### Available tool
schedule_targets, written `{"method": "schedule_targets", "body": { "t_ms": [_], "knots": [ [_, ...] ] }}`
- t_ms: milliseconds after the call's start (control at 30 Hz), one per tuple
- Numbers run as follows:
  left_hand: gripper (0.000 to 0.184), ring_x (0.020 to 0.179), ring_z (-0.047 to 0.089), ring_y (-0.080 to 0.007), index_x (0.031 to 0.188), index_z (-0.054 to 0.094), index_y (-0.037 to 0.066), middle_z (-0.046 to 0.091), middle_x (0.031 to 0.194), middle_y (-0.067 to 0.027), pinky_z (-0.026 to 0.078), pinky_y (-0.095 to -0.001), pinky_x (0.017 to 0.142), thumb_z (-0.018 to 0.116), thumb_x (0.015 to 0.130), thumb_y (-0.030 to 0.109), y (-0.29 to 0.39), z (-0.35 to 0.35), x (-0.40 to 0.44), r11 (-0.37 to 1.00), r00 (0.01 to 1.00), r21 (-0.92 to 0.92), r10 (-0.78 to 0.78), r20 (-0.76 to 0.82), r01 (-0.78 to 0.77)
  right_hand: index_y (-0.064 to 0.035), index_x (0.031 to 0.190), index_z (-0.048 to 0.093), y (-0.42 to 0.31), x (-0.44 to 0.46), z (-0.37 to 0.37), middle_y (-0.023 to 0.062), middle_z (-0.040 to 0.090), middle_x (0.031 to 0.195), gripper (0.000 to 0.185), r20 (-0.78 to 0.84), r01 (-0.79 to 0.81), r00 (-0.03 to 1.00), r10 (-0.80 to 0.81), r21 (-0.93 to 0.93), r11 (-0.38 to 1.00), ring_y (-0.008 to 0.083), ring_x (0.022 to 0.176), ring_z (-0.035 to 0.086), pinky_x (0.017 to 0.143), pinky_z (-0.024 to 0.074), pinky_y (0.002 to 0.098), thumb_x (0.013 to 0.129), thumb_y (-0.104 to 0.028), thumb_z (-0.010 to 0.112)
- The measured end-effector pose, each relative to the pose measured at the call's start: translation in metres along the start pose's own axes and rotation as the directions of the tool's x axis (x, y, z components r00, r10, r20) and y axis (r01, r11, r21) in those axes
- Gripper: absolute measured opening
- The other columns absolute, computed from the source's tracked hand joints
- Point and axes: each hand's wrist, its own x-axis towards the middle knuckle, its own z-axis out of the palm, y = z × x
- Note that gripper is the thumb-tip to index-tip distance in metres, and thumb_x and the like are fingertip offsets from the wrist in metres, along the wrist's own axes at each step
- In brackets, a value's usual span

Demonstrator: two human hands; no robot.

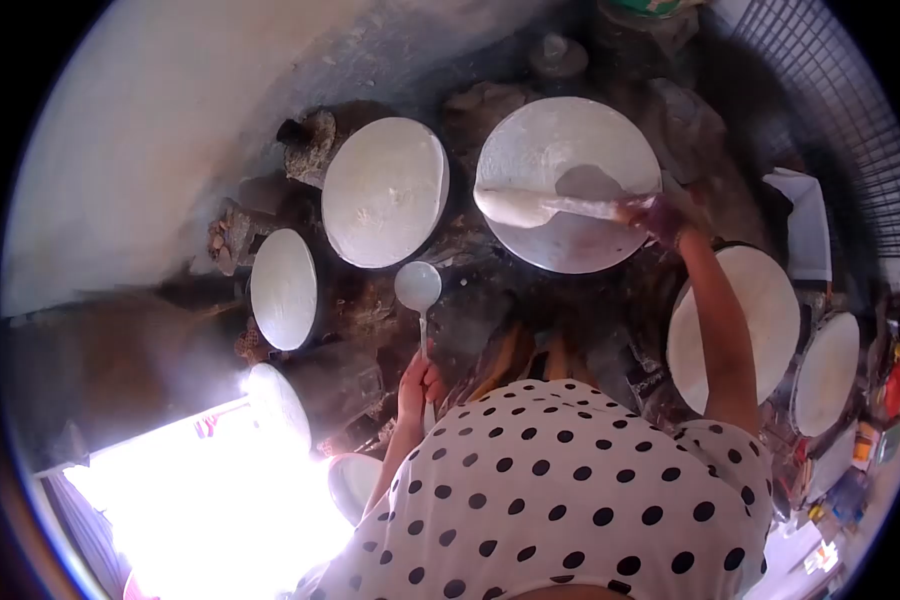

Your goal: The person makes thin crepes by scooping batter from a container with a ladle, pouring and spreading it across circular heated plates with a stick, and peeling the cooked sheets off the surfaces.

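- White layer (540, 140) coats the far part of the large round plate (570, 250), whose near part shows grey and glossy; the work in hand looks like spreading or smoothing that layer.
- Across this plate lies a pale, coated paddle (515, 207), its wide end by the plate's left edge.
- Right hand (655, 215), at the plate's right rim, grips the paddle's handle; blur hides how the fingers sit.
- Left hand (420, 385), nearer the body than the plate and to its left, is curled round the handle of a ladle (418, 287), bowl upward; whether the bowl holds anything, I cannot tell.
- Any further stroke seems to call for a flat, even paddle and light pressure, with the ladle held out of its path.
- Left of the large plate, a second plate (385, 190) stands close, a narrow dark gap between their rims.
- To its right and nearer the body, the right forearm (725, 330) crosses above another plate (773, 320), so dropping the elbow risks touching it.
- Dark ground lies between the large plate and the spotted top (570, 480), giving some room to draw back.
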Motion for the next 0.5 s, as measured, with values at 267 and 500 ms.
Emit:
{"method": "schedule_targets", "body": {
  "t_ms": [267, 500],
  "knots": [
    [0.027, 0.045, 0.033, -0.0068, 0.122, 0.051, 0.016, 0.036, 0.062, 0.0038, 0.029, -0.0202, 0.040, 0.043, 0.097, 0.022, 0.001, -0.009, -0.004, 0.996, 0.997, -0.041, -0.079, -0.019, 0.078, -0.0244, 0.122, 0.058, -0.027, -0.032, 0.036, 0.0149, 0.063, 0.110, 0.036, -0.096, 0.062, 0.991, -0.090, -0.267, 0.962, 0.0304, 0.091, 0.064, 0.076, 0.0508, 0.0405, 0.086, -0.026, 0.057],
    [0.031, 0.044, 0.033, -0.0069, 0.126, 0.048, 0.015, 0.036, 0.062, 0.0041, 0.031, -0.0230, 0.041, 0.041, 0.098, 0.025, 0.016, -0.034, -0.007, 0.989, 1.000, 0.146, -0.026, 0.000, 0.026, -0.0195, 0.122, 0.053, -0.091, -0.122, 0.070, 0.0145, 0.064, 0.102, 0.033, -0.372, -0.030, 0.926, 0.065, 0.099, 0.995, 0.0305, 0.088, 0.062, 0.076, 0.0502, 0.0385, 0.090, -0.026, 0.052]
  ]
}}
